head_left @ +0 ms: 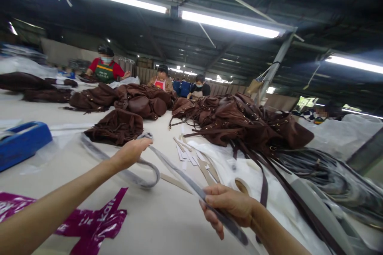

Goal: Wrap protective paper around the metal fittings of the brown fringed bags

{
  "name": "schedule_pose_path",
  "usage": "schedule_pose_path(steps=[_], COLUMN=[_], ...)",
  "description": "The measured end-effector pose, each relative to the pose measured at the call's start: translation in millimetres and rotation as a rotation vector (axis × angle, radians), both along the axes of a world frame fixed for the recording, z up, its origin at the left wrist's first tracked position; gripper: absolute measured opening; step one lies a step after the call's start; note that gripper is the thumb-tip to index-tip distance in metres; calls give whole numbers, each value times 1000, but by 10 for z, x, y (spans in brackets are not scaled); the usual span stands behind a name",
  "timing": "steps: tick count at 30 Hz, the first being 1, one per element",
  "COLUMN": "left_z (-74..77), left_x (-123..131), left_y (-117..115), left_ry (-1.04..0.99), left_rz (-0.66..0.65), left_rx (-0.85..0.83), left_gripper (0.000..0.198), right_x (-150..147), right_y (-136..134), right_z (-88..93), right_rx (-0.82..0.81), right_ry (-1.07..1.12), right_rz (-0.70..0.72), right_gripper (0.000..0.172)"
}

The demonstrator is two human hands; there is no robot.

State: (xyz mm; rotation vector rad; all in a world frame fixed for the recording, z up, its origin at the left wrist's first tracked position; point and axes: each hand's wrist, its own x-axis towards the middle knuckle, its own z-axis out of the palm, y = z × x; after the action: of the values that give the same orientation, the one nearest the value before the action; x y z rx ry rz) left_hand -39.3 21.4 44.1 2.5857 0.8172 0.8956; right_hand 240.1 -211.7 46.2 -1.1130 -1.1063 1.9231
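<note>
A long grey strap [178, 174], seemingly wrapped in translucent film, runs between my hands above the white table. My left hand [131, 153] is closed on it near a bunched part, and a loop of the strap hangs below and to the left of that hand. My right hand [229, 205] grips the strap nearer its lower end, thumb on top, with the tip poking out toward me. Behind my left hand lies a brown leather bag [116, 125]. Purple printed plastic [95, 221] lies under my left forearm.
Heaped brown bags [227, 117] with straps cover the far side. Paper and tan strips [194, 159], a tape roll [241, 186] and white sheeting lie at centre right. A blue tape dispenser [25, 143] stands left, bagged dark straps [323, 175] right. Several co-workers sit beyond.
</note>
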Motion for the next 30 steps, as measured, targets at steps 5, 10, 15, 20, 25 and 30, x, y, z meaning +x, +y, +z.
schedule_pose_path(steps=[5,10,15,20,25,30], left_z=[-131,-269,-381,-253,-47,16], left_x=[-149,-93,16,116,179,214], left_y=[132,19,-249,-612,-812,-813], left_ry=[-69,-68,-12,49,12,50], left_rz=[28,-29,-96,-187,-335,-416], left_rx=[-98,-123,-159,-279,-562,-811], left_gripper=[29,30,26,20,14,8], right_x=[-31,-226,-331,-354,-322,-339], right_y=[11,31,194,433,573,567], right_z=[63,326,658,957,977,968], right_rx=[80,273,420,556,727,681], right_ry=[153,383,681,648,541,536], right_rz=[21,-91,-407,-610,-710,-708], right_gripper=[32,25,16,40,44,41])
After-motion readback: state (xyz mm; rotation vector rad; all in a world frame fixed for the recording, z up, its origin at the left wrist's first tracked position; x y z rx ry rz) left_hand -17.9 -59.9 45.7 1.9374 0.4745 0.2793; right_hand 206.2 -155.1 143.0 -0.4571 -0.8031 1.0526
